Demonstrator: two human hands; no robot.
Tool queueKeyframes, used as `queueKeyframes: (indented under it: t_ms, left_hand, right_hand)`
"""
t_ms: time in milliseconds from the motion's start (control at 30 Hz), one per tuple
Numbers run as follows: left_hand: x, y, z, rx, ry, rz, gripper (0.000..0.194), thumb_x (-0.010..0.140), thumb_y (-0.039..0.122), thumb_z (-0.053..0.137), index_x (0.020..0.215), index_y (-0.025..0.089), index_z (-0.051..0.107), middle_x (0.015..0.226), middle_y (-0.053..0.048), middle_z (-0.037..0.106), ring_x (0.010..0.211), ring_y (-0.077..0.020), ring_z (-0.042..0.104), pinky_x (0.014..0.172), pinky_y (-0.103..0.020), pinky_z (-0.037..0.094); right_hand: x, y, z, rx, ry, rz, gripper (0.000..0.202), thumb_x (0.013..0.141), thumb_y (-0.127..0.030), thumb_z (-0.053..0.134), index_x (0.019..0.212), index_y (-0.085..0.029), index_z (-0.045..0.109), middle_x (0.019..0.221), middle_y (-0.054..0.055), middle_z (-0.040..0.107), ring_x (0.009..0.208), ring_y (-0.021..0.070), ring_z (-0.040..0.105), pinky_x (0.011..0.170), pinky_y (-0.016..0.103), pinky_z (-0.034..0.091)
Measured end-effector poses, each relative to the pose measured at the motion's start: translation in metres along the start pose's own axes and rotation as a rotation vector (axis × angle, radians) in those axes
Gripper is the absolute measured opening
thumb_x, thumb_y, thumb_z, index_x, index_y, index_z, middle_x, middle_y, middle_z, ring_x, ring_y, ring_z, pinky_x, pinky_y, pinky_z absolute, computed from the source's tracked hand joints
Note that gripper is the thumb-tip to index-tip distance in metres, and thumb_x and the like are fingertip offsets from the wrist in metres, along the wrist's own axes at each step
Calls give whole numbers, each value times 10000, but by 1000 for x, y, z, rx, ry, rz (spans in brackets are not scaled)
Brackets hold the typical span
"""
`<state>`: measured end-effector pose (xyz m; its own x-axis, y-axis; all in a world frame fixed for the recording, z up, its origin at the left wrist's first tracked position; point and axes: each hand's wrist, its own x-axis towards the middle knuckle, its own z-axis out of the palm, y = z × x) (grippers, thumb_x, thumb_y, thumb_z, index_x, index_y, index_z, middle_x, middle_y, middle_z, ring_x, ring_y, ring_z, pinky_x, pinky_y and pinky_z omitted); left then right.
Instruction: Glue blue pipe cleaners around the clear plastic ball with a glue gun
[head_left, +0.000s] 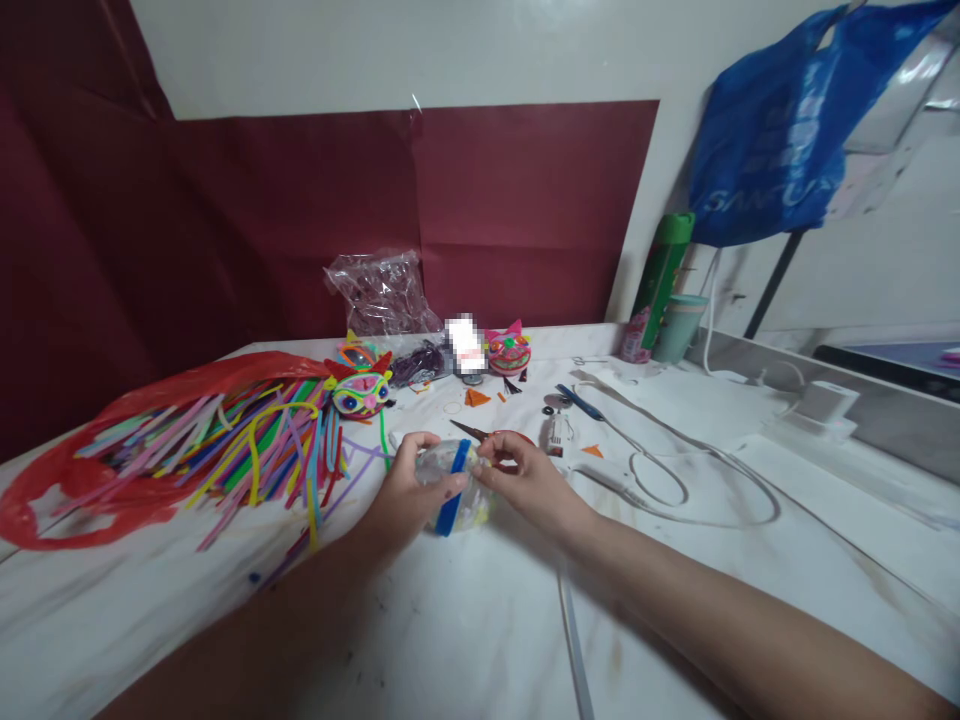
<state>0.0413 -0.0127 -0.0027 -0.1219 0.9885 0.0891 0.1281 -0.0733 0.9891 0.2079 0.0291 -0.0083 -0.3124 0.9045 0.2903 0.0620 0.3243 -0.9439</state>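
Observation:
Low over the middle of the table, a clear plastic piece (426, 462) with a blue strip (454, 490) across it sits between my hands. My left hand (420, 480) grips its left side, the thumb lying on the front by the strip. At the upper right edge, my right hand (521, 475) is closed in a pinch against the plastic; whether anything small is in those fingertips is hidden. Just behind the hands lie scissors (469, 430), their dark blades pointing left and partly covered by my right hand.
Colourful fuzzy sticks (255, 450) lie on a red plastic bag (187, 390) at left. Two decorated animal heads (361, 393) (510, 350) stand behind. A blue-handled tool (581, 402), orange scraps (476, 398), a glue gun (611, 482) with its looping cable and a green cup (681, 328) occupy the right.

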Motion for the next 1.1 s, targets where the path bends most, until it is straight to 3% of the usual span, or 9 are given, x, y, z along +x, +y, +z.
queueKeyframes:
  t_ms: [233,300,433,533,733,833,900,967,1100]
  left_hand:
    - [20,2,-18,-470,132,-208,318,640,244,712,909,207,545,749,34,622,620,-128,591,569,-225,451]
    - [27,5,-27,-535,138,-245,240,727,306,631,928,190,574,805,-5,658,691,-159,632,642,-276,505]
    - [30,15,-38,-587,95,-301,316,813,373,512,1061,196,599,943,-62,702,859,-241,665,739,-424,534]
    - [26,18,-36,-591,71,-353,362,810,404,502,1100,208,593,953,-73,715,872,-277,672,726,-475,529]
    - [23,13,-25,-589,-12,-440,331,808,404,509,1014,172,625,858,-70,720,741,-247,676,674,-426,534]
    - [26,6,-26,-525,-1,-358,354,800,409,509,1031,159,609,934,-89,707,836,-266,671,716,-422,526]
    - [27,-1,-28,-417,73,-204,370,784,413,532,1061,172,575,996,-81,684,925,-266,652,757,-393,515]
    - [27,-8,-31,-224,149,16,399,755,407,583,1093,201,531,1057,-59,645,1006,-259,619,817,-367,491]
    - [22,-17,-31,251,160,323,472,702,326,637,1146,214,523,1189,-76,534,1149,-290,510,975,-410,391]
  right_hand:
    - [-1,5,1,47,-7,-22,256,722,-407,638,852,-198,567,799,8,590,734,164,545,699,311,465]
    - [0,12,1,-8,17,-41,234,733,-386,622,856,-198,556,823,12,584,743,168,547,716,329,465]
    - [3,23,1,-125,59,-126,204,736,-322,611,893,-202,561,882,30,583,807,187,558,748,355,472]
    - [1,23,1,-190,30,-224,295,722,-281,639,995,-206,560,979,63,580,880,206,563,757,361,483]
    - [-5,13,1,-201,-52,-349,484,708,-273,665,1164,-220,513,1216,112,533,1032,225,534,807,363,488]
    - [1,13,-6,-133,43,-256,333,734,-278,588,1054,-192,559,1073,89,594,927,204,566,775,348,482]
    - [7,16,-12,-104,119,-182,139,747,-240,497,853,-195,574,838,33,608,766,176,568,704,322,468]
    - [10,17,-17,-100,143,-152,98,739,-205,437,693,-207,523,661,-11,549,644,154,526,639,297,440]
    - [4,14,-14,-147,78,-228,67,724,-189,489,736,-210,551,759,13,585,733,177,542,683,309,440]
